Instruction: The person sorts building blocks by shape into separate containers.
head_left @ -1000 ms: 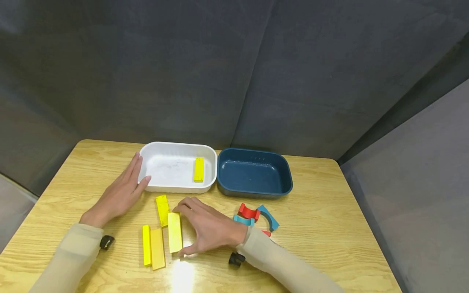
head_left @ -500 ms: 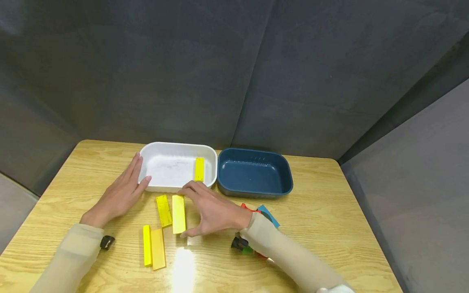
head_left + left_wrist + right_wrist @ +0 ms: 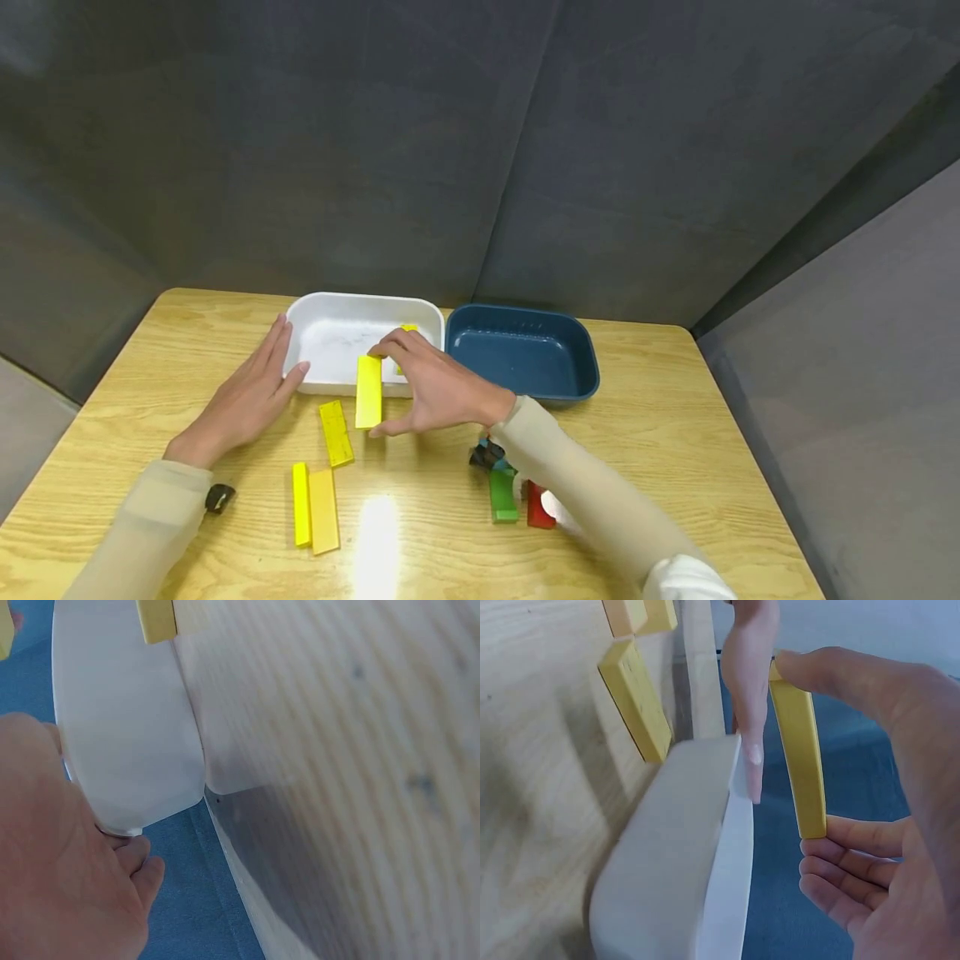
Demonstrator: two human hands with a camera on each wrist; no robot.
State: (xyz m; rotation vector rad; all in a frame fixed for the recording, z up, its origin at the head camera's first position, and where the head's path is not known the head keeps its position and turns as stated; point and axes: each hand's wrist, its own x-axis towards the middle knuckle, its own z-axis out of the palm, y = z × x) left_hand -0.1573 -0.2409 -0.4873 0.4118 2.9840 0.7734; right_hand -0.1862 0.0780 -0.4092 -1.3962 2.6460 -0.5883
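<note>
My right hand (image 3: 442,387) pinches a long yellow block (image 3: 368,392) by its two ends, thumb at the near end and fingers at the far end. The block is raised off the table near the front wall of the white tray (image 3: 330,387); the right wrist view shows the gripped block (image 3: 801,754) beside the tray. My left hand (image 3: 243,396) rests against the tray's left end with its fingers straight and its thumb spread at the front corner. Inside the tray lies another yellow block (image 3: 407,327), mostly hidden by my right hand.
Left of centre lie a yellow block (image 3: 335,433), a narrow yellow block (image 3: 301,504) and an orange-yellow block (image 3: 324,510). A dark blue tray (image 3: 525,395) adjoins the white one. Green (image 3: 503,497) and red (image 3: 538,505) blocks lie partly under my right forearm. A dark curtain (image 3: 480,150) hangs behind.
My right hand has lifted the yellow block off the table and carried it away from me, up to the white tray's front edge. The left hand stays in place.
</note>
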